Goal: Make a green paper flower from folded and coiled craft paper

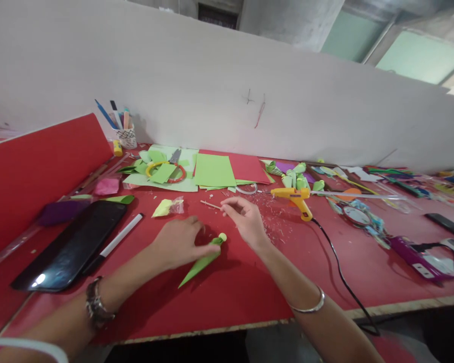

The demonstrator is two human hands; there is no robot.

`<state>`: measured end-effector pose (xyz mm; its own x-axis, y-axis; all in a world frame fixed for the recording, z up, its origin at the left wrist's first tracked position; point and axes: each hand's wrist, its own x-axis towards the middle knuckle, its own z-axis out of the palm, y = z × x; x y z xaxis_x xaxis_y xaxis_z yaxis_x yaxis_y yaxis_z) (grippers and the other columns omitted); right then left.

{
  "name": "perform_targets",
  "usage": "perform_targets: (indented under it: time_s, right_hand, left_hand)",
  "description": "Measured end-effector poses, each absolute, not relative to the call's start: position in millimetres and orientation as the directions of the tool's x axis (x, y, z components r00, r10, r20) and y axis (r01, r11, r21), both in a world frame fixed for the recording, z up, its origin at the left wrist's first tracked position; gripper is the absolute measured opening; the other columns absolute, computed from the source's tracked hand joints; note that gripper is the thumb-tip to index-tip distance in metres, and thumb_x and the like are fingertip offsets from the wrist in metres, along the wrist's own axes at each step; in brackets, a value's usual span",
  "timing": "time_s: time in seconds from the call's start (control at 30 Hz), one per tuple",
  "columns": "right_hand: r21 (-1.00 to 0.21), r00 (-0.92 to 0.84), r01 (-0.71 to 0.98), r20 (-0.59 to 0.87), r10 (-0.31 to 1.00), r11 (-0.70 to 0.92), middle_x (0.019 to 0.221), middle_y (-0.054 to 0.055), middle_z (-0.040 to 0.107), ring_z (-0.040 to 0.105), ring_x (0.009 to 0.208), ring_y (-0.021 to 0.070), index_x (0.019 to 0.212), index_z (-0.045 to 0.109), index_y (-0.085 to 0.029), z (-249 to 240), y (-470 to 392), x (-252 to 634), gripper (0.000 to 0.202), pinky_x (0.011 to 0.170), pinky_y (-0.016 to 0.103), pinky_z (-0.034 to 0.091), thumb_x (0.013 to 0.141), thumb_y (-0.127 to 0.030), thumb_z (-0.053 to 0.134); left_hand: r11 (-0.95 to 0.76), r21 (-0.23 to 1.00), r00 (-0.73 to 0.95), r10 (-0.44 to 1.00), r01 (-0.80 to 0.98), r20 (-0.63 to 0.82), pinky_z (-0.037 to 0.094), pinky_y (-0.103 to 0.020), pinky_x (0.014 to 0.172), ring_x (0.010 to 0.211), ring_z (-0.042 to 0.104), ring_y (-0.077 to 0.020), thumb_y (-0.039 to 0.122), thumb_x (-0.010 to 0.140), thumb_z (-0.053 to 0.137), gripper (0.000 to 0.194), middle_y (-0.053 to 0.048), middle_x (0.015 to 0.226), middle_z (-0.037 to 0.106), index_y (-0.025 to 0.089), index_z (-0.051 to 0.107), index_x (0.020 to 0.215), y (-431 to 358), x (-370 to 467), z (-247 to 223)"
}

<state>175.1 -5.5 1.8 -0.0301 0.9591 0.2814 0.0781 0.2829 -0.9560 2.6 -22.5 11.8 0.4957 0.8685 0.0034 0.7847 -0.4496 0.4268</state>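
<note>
A thin wooden stick (pixel 211 204) is pinched between the thumb and fingertips of my right hand (pixel 244 222), its free end pointing left above the table. My left hand (pixel 177 244) is spread, thumb apart from the curled fingers. That thumb lies over a green paper cone (pixel 196 269); whether it presses on the paper I cannot tell. A small pale yellow-green ball (pixel 222 236) sits at the cone's wide end, and the pointed end faces me. Beyond my left fingers is a small plastic packet with yellow clay-like stuff (pixel 164 207).
A yellow glue gun (pixel 297 197) lies to the right, its black cable (pixel 336 257) running over the table edge. Scissors (pixel 166 170) and green paper sheets (pixel 214 170) are at the back. A black phone (pixel 71 244) and a marker (pixel 121 236) lie left; a purple power strip (pixel 419 259) right.
</note>
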Motion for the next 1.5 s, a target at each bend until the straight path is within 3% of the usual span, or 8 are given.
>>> perform_targets:
  time_s: [0.07,0.17,0.27,0.37,0.5,0.63,1.07,1.5]
  right_hand:
    - [-0.956,-0.024,0.074,0.283,0.959,0.284,0.061,-0.002,0.058,0.055,0.058,0.0102,0.074,0.060,-0.017,1,-5,175,0.008,0.060,0.023,0.046,0.071,-0.025,0.057]
    - [-0.953,0.003,0.086,0.291,0.957,0.289,0.063,-0.001,0.058,0.055,0.060,0.0108,0.074,0.059,-0.018,0,-4,174,0.010,0.059,0.023,0.046,0.069,-0.026,0.059]
    - [-0.952,0.016,0.068,0.301,0.954,0.299,0.077,0.002,0.062,0.058,0.072,0.0132,0.082,0.059,-0.018,-1,-3,174,0.016,0.068,0.026,0.048,0.068,-0.025,0.059]
    - [-0.945,0.045,0.034,0.327,0.944,0.326,0.089,0.004,0.062,0.058,0.083,0.0146,0.087,0.059,-0.019,1,-4,176,0.017,0.076,0.029,0.047,0.071,-0.025,0.057]
    - [-0.919,0.145,0.050,0.395,0.907,0.392,0.081,0.002,0.061,0.058,0.075,0.0133,0.081,0.058,-0.020,7,-8,177,0.010,0.072,0.028,0.049,0.073,-0.026,0.055]
    - [-0.889,0.091,0.118,0.454,0.886,0.443,0.072,0.001,0.059,0.057,0.069,0.0130,0.075,0.056,-0.020,10,-14,175,0.007,0.067,0.028,0.049,0.073,-0.026,0.057]
    - [-0.631,-0.235,0.389,0.636,0.735,0.671,0.076,0.000,0.049,0.050,0.072,0.0125,0.087,0.064,-0.029,14,-24,173,0.015,0.066,0.027,0.044,0.077,-0.023,0.054]
    - [-0.584,-0.290,0.398,0.652,0.701,0.707,0.083,0.001,0.048,0.049,0.078,0.0139,0.097,0.060,-0.032,12,-23,174,0.022,0.070,0.030,0.043,0.078,-0.024,0.052]
  left_hand:
    - [-0.491,0.235,0.515,0.856,0.839,-0.050,0.040,-0.036,0.060,0.066,0.055,-0.0257,0.066,0.062,0.044,0.057,-0.011,0.079,0.058,0.013,0.058,0.081,-32,7,15]
    - [-0.531,0.147,0.546,0.833,0.835,-0.088,0.041,-0.037,0.063,0.072,0.057,-0.0277,0.054,0.066,0.048,0.047,-0.012,0.087,0.059,0.014,0.057,0.090,-39,10,14]
    - [-0.525,0.219,0.553,0.828,0.823,-0.092,0.040,-0.034,0.064,0.075,0.057,-0.0256,0.040,0.070,0.046,0.033,-0.010,0.088,0.060,0.016,0.056,0.090,-38,9,10]
    - [-0.461,0.372,0.522,0.850,0.806,-0.077,0.037,-0.029,0.058,0.067,0.055,-0.0216,0.039,0.073,0.043,0.027,-0.007,0.079,0.059,0.017,0.056,0.080,-31,6,8]
    - [-0.336,0.615,0.458,0.888,0.713,-0.046,0.034,-0.026,0.054,0.063,0.052,-0.0183,0.039,0.075,0.042,0.024,-0.004,0.073,0.058,0.017,0.053,0.077,-21,1,2]
    - [-0.243,0.802,0.420,0.907,0.545,-0.011,0.036,-0.024,0.055,0.064,0.051,-0.0157,0.039,0.074,0.045,0.027,-0.001,0.075,0.057,0.017,0.052,0.089,-16,2,-5]
    - [-0.371,0.721,0.370,0.913,0.585,0.170,0.033,-0.024,0.052,0.059,0.046,-0.0129,0.030,0.073,0.046,0.014,0.001,0.068,0.052,0.017,0.047,0.079,-21,7,-6]
    - [-0.357,0.785,0.392,0.906,0.506,0.159,0.037,-0.024,0.055,0.062,0.048,-0.0128,0.026,0.074,0.045,0.015,0.001,0.072,0.053,0.016,0.048,0.086,-21,7,-4]
